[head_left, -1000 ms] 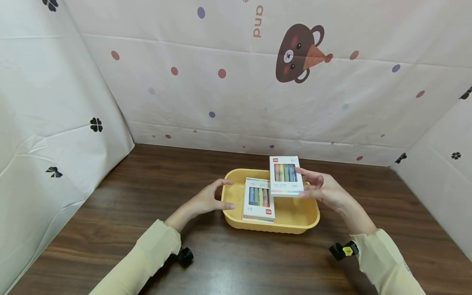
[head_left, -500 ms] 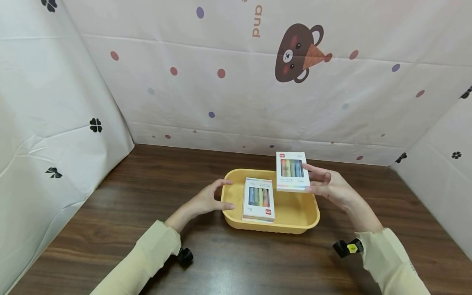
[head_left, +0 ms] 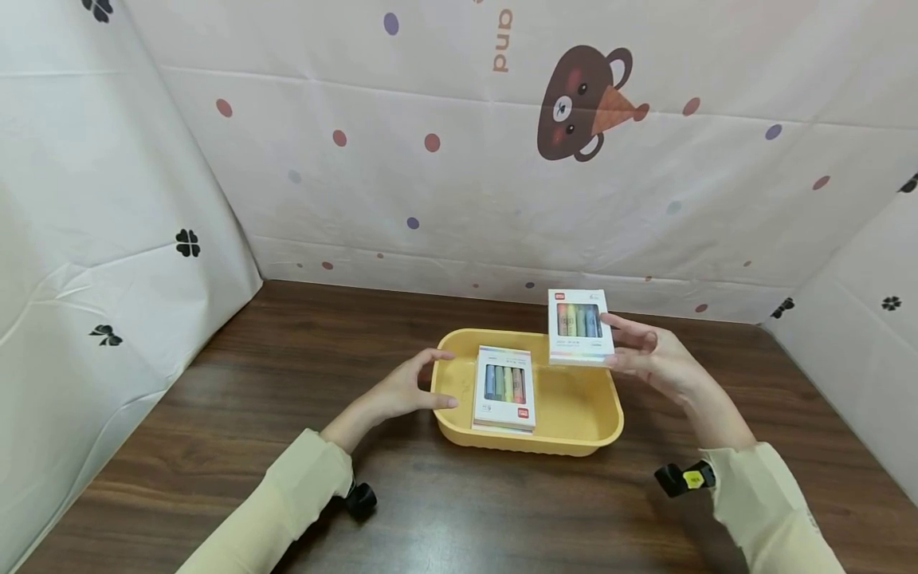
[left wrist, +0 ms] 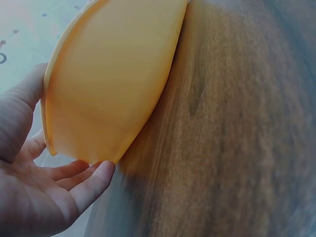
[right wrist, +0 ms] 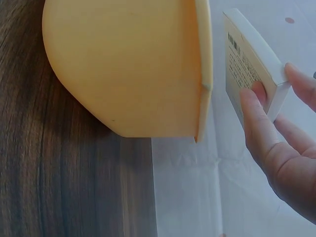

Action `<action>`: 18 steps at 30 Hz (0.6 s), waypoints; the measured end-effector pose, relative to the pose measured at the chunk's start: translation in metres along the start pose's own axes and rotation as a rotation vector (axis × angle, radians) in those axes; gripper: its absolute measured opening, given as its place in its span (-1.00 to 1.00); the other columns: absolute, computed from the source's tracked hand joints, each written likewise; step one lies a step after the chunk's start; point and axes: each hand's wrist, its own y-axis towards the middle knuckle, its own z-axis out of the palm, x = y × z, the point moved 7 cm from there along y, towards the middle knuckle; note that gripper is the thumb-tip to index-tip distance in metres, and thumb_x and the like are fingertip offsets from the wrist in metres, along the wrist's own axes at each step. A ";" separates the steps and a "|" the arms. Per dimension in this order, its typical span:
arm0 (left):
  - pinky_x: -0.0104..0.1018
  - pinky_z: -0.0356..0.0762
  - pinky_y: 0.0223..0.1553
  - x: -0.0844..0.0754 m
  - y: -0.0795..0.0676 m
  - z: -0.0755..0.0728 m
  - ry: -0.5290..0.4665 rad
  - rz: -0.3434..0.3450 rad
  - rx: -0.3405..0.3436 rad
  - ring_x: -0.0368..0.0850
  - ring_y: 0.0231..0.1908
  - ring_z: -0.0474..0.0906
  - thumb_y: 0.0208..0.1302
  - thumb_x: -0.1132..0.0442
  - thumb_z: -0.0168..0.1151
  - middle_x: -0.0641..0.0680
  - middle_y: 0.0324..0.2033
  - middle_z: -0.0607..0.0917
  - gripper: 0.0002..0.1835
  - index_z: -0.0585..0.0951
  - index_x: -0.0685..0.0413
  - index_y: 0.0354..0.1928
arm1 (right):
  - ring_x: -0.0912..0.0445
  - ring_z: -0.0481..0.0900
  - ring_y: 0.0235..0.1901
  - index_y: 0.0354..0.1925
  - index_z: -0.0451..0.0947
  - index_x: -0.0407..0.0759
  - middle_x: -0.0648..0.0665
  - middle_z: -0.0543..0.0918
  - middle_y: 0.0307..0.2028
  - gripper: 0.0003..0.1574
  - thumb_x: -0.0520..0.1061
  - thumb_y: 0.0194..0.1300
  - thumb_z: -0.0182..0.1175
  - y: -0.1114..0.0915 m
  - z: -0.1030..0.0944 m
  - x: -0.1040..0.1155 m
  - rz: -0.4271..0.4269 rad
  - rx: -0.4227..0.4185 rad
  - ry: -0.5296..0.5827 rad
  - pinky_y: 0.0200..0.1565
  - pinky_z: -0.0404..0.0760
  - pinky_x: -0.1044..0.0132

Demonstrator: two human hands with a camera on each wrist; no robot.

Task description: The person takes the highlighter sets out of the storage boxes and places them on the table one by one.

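A white box of crayons [head_left: 579, 333], its window showing several coloured sticks, is pinched at its right edge by my right hand [head_left: 656, 359]. It is held up over the back right rim of the yellow plastic basin [head_left: 574, 410]. In the right wrist view the box [right wrist: 249, 64] shows its printed back, apart from the basin wall. My left hand [head_left: 398, 391] holds the basin's left end, and in the left wrist view its thumb is at the rim with fingers against the outer wall. Inside the basin lies a stack of similar crayon boxes [head_left: 504, 413], left of centre.
The basin stands on a dark wood-grain table [head_left: 459, 510]. A white patterned cloth [head_left: 459, 191] hangs behind the table and along both sides. Black wrist cameras sit below each sleeve cuff.
My right hand has carried the crayon box to the right and back, away from the stack in the basin. The left hand and the basin have stayed in place.
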 end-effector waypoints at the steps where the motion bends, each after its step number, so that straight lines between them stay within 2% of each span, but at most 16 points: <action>1: 0.14 0.11 0.19 -0.001 0.000 0.000 0.001 0.003 0.002 0.11 0.27 0.14 -0.11 0.08 0.46 0.11 0.25 0.30 -0.26 0.36 -0.11 0.18 | 0.14 0.62 -0.23 0.22 0.36 -0.12 -0.02 0.60 -0.14 -0.27 -0.49 0.08 0.15 0.000 -0.001 0.001 -0.006 0.001 0.007 -0.17 0.58 0.30; 5: 0.15 0.10 0.19 -0.001 0.000 0.001 -0.002 0.003 0.008 0.12 0.27 0.12 -0.09 0.11 0.45 0.14 0.26 0.29 -0.26 0.35 -0.08 0.20 | 0.14 0.62 -0.23 0.12 0.47 -0.03 -0.02 0.61 -0.15 -0.34 -0.50 0.09 0.14 -0.001 -0.005 0.003 -0.023 0.003 0.029 -0.17 0.58 0.31; 18: 0.15 0.11 0.19 -0.001 0.000 0.001 -0.011 -0.008 0.000 0.11 0.27 0.12 -0.13 0.09 0.47 0.11 0.26 0.28 -0.23 0.35 -0.09 0.20 | 0.15 0.61 -0.22 0.00 0.54 0.05 -0.02 0.62 -0.15 -0.39 -0.52 0.10 0.11 -0.006 -0.018 0.008 -0.026 -0.019 0.070 -0.18 0.58 0.32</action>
